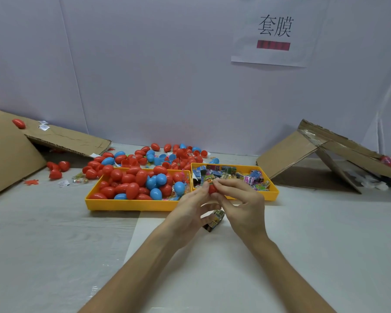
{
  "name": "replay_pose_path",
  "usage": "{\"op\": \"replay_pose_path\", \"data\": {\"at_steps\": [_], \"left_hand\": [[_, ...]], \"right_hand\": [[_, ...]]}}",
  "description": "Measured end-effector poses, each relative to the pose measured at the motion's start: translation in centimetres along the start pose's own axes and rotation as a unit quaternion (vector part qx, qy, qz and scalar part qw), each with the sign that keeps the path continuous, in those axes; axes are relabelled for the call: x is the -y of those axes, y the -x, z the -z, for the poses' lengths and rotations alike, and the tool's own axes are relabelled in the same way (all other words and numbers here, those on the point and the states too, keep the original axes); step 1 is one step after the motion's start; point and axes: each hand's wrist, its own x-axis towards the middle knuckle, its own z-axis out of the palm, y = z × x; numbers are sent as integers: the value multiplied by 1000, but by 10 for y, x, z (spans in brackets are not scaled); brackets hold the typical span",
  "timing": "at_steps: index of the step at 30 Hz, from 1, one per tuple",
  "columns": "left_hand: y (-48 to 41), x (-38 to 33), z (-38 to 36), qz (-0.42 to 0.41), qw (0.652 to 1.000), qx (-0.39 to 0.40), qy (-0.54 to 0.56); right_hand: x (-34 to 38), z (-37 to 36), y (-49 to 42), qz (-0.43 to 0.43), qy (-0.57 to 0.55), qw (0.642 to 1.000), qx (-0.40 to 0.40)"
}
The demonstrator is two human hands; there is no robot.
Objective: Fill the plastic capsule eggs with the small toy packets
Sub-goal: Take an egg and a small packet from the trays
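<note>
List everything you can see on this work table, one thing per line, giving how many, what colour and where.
Trays: two, yellow, side by side mid-table.
Eggs: many, red and blue, in the left tray, heaped behind it, a few loose at left.
Lone egg: one, red, on the left cardboard.
Packets: many, multicoloured, in the right tray.
Loose packet: one, dark print, under the hands; cannot tell if it is held.
Cardboard: two folded pieces, brown, far left and far right.
Sign: one, white with black characters, on the wall.
Held egg: one, red, between both hands, a packet at its top.
Left hand: grips the held egg.
Right hand: pinches the held egg.
</note>
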Motion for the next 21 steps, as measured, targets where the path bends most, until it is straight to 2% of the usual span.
{"op": "replay_pose_path", "data": {"at_steps": [21], "left_hand": [[0, -2, -2, 2, 1000, 10, 10]], "right_hand": [[-1, 2, -1, -24, 13, 1000, 1]]}}
